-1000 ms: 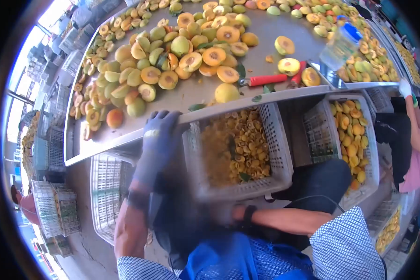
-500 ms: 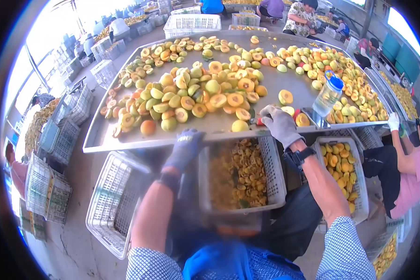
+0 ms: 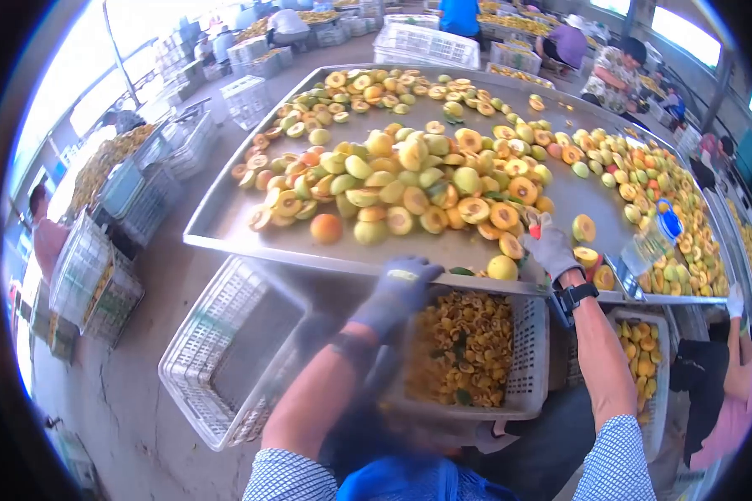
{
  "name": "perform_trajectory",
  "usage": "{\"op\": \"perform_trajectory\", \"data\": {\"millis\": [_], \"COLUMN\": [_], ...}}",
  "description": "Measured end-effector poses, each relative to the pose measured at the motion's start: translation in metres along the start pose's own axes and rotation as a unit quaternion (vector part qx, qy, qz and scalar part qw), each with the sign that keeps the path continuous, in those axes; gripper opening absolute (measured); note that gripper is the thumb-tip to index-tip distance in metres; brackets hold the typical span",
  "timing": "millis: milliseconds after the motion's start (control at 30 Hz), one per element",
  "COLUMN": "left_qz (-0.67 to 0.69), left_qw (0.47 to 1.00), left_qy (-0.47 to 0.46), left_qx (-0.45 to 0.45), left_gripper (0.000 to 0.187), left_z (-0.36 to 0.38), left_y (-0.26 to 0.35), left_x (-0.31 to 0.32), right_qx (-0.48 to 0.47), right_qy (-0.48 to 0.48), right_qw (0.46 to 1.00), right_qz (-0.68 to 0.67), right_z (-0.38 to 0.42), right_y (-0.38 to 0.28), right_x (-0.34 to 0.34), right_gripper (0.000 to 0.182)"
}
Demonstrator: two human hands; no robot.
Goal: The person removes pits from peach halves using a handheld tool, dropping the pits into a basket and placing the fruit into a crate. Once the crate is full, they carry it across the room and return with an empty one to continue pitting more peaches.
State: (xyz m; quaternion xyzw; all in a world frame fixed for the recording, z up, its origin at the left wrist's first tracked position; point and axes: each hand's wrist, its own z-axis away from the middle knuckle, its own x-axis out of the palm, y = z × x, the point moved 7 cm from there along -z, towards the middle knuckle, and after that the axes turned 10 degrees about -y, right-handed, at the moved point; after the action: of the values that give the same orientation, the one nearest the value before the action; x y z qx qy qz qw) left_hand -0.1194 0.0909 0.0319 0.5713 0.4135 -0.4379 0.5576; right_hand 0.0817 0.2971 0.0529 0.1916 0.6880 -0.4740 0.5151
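Halved yellow-green fruit lies heaped on a metal table (image 3: 468, 269). My left hand (image 3: 403, 288), in a grey glove, is at the table's front rim; blur hides how its fingers are set. My right hand (image 3: 551, 249), also gloved, is closed on a small red object (image 3: 535, 230) just above the front edge. A whole yellow fruit (image 3: 502, 267) lies left of that hand, and fruit halves (image 3: 584, 227) lie to its right. Beneath the rim, a white crate (image 3: 533, 351) holds small, shrivelled-looking yellow pieces.
An empty white crate (image 3: 194, 367) is on the floor at left. A clear bottle with a blue cap (image 3: 643, 250) stands on the table at right. A crate of fruit (image 3: 656, 392) is below it. A co-worker's gloved hand (image 3: 734, 301) is at far right.
The view has swung left, so the table and crates appear further right. My left hand is nearer my right hand along the rim. The red object remains in my right hand.
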Motion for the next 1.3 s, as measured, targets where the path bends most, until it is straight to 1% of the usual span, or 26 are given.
{"op": "perform_trajectory", "data": {"millis": [33, 67, 133, 200, 233, 267, 333, 367, 400, 433, 467, 533, 567, 600, 633, 667, 733, 767, 800, 900, 967, 1000, 1067, 1133, 1200, 1300], "left_qz": [0.002, 0.004, 0.008, 0.019, 0.042, 0.062, 0.079, 0.2, 0.32, 0.434, 0.538, 0.658, 0.628, 0.595, 0.645, 0.646, 0.698, 0.698, 0.722, 0.718, 0.74, 0.74, 0.705, 0.699, 0.694, 0.716], "left_qw": [1.0, 1.0, 0.999, 0.998, 0.997, 0.994, 0.992, 0.979, 0.947, 0.888, 0.83, 0.733, 0.746, 0.758, 0.729, 0.732, 0.682, 0.679, 0.657, 0.659, 0.641, 0.642, 0.675, 0.686, 0.697, 0.671], "left_qy": [0.004, 0.007, 0.018, 0.032, 0.044, 0.055, 0.043, 0.038, 0.023, 0.153, 0.145, 0.162, 0.205, 0.248, 0.216, 0.208, 0.21, 0.218, 0.195, 0.2, 0.144, 0.142, 0.187, 0.18, 0.171, 0.186], "left_qx": [0.006, 0.016, 0.028, 0.041, 0.057, 0.074, 0.083, 0.032, -0.019, 0.014, 0.012, 0.055, 0.079, 0.099, 0.078, 0.069, -0.047, -0.071, -0.092, -0.106, -0.144, -0.142, -0.108, -0.089, -0.057, -0.042], "left_gripper": [0.03, 0.03, 0.029, 0.028, 0.028, 0.029, 0.032, 0.036, 0.041, 0.044, 0.041, 0.044, 0.045, 0.045, 0.043, 0.043, 0.046, 0.051, 0.051, 0.054, 0.057, 0.057, 0.061, 0.06, 0.059, 0.056], "left_z": [-0.001, -0.002, -0.001, -0.002, 0.001, 0.004, 0.002, -0.001, -0.001, 0.008, 0.016, 0.036, 0.043, 0.052, 0.059, 0.061, 0.071, 0.082, 0.087, 0.102, 0.109, 0.112, 0.119, 0.12, 0.119, 0.122], "left_y": [0.0, 0.0, -0.001, 0.0, 0.0, -0.001, -0.001, -0.005, -0.004, 0.001, 0.013, 0.044, 0.054, 0.063, 0.073, 0.072, 0.051, 0.049, 0.045, 0.038, 0.036, 0.035, 0.029, 0.023, 0.031, 0.038], "left_x": [0.001, 0.001, -0.001, -0.004, -0.006, -0.009, -0.019, -0.024, -0.017, -0.022, -0.028, -0.032, -0.031, -0.03, -0.024, -0.007, 0.041, 0.047, 0.059, 0.054, 0.049, 0.051, 0.051, 0.055, 0.042, 0.03], "right_qx": [-0.062, -0.073, 0.057, 0.051, 0.035, -0.015, 0.032, -0.028, -0.082, -0.035, 0.003, -0.122, -0.08, -0.1, -0.116, -0.065, -0.077, -0.058, -0.051, -0.067, -0.046, -0.029, -0.05, -0.15, -0.128, -0.103], "right_qy": [-0.017, -0.018, -0.059, -0.019, -0.001, 0.066, 0.102, 0.112, 0.121, 0.075, 0.053, 0.09, 0.023, 0.01, 0.026, 0.012, -0.026, -0.047, -0.05, -0.004, -0.055, -0.103, -0.108, -0.088, -0.091, -0.078], "right_qw": [0.998, 0.997, 0.993, 0.996, 0.999, 0.998, 0.993, 0.985, 0.967, 0.932, 0.934, 0.933, 0.943, 0.955, 0.903, 0.912, 0.898, 0.893, 0.892, 0.933, 0.929, 0.924, 0.937, 0.95, 0.952, 0.981], "right_qz": [0.02, 0.018, 0.083, 0.077, 0.028, -0.013, -0.049, -0.131, -0.209, -0.354, -0.355, -0.325, -0.322, -0.279, -0.413, -0.406, -0.432, -0.444, -0.447, -0.354, -0.362, -0.368, -0.327, -0.26, -0.264, -0.146], "right_z": [-0.007, -0.006, -0.005, -0.005, -0.009, -0.01, 0.006, 0.016, 0.034, 0.06, 0.087, 0.118, 0.141, 0.154, 0.169, 0.172, 0.183, 0.195, 0.202, 0.222, 0.237, 0.24, 0.245, 0.244, 0.244, 0.239], "right_y": [-0.009, -0.022, -0.024, -0.017, -0.004, 0.007, 0.001, -0.006, -0.016, -0.026, -0.056, -0.097, -0.117, -0.13, -0.149, -0.135, -0.133, -0.138, -0.131, -0.111, -0.106, -0.108, -0.12, -0.149, -0.16, -0.169], "right_x": [0.016, 0.024, 0.038, 0.04, 0.042, 0.04, 0.011, -0.001, -0.008, -0.004, -0.009, -0.001, 0.007, 0.021, 0.032, 0.058, 0.081, 0.08, 0.084, 0.09, 0.103, 0.11, 0.097, 0.08, 0.081, 0.083], "right_gripper": [0.049, 0.049, 0.048, 0.047, 0.044, 0.04, 0.035, 0.033, 0.031, 0.02, 0.017, 0.021, 0.019, 0.015, 0.015, 0.016, 0.016, 0.015, 0.015, 0.023, 0.024, 0.026, 0.028, 0.029, 0.029, 0.026]}}
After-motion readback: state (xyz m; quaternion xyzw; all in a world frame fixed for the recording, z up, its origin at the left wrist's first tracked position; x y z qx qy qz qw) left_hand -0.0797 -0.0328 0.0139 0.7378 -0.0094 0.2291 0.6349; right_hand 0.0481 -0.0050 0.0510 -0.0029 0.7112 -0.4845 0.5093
